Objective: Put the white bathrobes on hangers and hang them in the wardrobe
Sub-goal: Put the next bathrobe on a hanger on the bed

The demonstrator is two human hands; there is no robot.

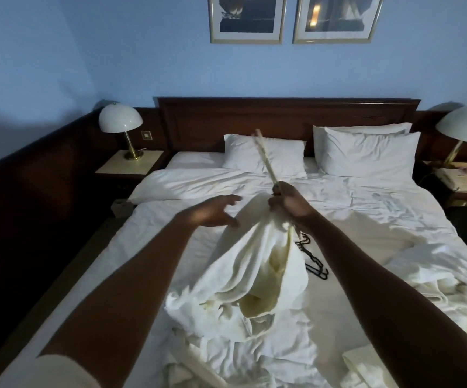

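Fingers (278,201) of the right hand (289,201) were clenched round a pale hanger (264,156) and bathrobe (257,264)
The left hand (216,210) was held spread beside it; black hangers (313,260) were half hidden behind the cloth on the bed (380,214)

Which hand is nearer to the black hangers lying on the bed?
Right. The right hand grips the bathrobe and a pale hanger above the black hangers. The left hand hovers open farther off, across the bathrobe from them.

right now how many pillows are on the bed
3. One pillow lies on the left side by the headboard; two are stacked on the right, the front pillow partly covering the back pillow. More could be hidden behind.
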